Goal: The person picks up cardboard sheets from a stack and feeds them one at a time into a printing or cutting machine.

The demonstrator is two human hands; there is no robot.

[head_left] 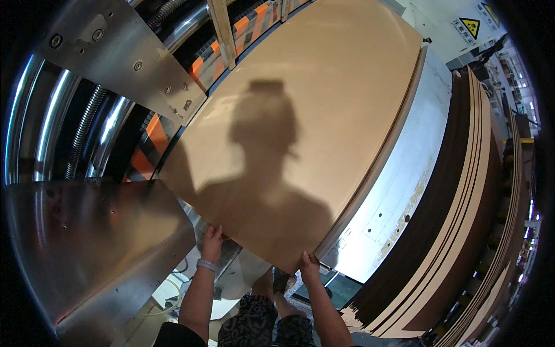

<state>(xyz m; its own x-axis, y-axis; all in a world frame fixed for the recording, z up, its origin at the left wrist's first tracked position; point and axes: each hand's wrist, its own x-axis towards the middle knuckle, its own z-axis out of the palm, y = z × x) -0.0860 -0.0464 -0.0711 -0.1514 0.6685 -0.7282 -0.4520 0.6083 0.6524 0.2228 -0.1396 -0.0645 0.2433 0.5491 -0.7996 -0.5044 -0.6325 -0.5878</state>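
A large, smooth tan sheet (347, 75) lies across the machine bed, with a shadow of a head and shoulders on it. My left hand (212, 245) is closed on its near left edge, fingers pinching the rim. Close to the near right corner, my right hand (309, 265) grips the same edge, thumb on top; the fingers beneath are hidden. Below the sheet's right side runs a bare metal plate (399, 202). A light grey band (206, 265) circles my left wrist.
On the left stand machine parts: a steel block (104, 231), an upper steel plate (121, 55) and shiny rods (55, 127). Orange-and-black striped guards (153, 144) line the sheet's left side. At right is a stack of dark and tan sheets (457, 231). A yellow warning sign (469, 27) hangs far right.
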